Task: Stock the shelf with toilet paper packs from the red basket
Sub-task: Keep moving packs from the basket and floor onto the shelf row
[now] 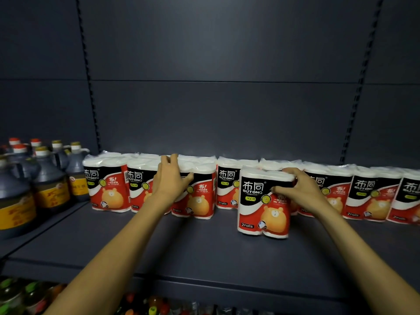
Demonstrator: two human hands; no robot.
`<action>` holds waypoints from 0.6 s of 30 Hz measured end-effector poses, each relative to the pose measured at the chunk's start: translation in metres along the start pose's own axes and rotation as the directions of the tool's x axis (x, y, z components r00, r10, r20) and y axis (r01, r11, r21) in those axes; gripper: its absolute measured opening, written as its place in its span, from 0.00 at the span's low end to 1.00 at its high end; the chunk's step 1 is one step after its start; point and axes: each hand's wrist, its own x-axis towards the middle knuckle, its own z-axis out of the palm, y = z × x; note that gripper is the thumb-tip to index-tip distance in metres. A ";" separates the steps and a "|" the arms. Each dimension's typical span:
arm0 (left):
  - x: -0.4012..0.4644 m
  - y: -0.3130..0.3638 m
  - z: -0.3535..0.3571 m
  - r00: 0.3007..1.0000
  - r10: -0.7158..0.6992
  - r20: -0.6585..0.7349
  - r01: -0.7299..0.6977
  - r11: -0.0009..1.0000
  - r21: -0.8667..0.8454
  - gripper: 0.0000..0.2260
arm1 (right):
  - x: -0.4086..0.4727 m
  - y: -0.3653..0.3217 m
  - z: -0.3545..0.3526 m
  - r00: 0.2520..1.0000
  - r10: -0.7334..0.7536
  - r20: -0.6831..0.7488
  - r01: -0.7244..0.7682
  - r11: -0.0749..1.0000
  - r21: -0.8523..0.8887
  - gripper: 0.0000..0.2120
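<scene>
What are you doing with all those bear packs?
A person is filling a shop shelf with toilet paper packs. The right hand grips one pack that stands in front of the row, not yet pushed back in line. The left hand rests on a pack in the row, fingers over its top. Dark sauce jugs stand to the left. The red basket is out of sight.

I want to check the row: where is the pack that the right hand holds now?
In the head view, the pack stands right of centre on the shelf, in front of the back row, gripped by the right hand.
</scene>
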 end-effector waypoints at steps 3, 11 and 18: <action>-0.002 0.009 -0.010 0.991 0.124 0.041 -0.120 0.987 -0.103 0.25 | 0.005 -0.007 0.009 1.000 -0.019 0.005 0.019 0.999 -0.029 0.34; -0.017 0.015 -0.011 0.818 0.219 0.531 -0.178 0.976 -0.128 0.26 | 0.021 -0.023 0.041 1.000 -0.015 0.023 0.015 1.000 0.010 0.37; -0.027 0.005 -0.013 0.800 0.166 0.577 -0.136 0.986 -0.096 0.25 | 0.031 -0.023 0.068 0.999 0.001 0.039 -0.004 0.997 0.075 0.38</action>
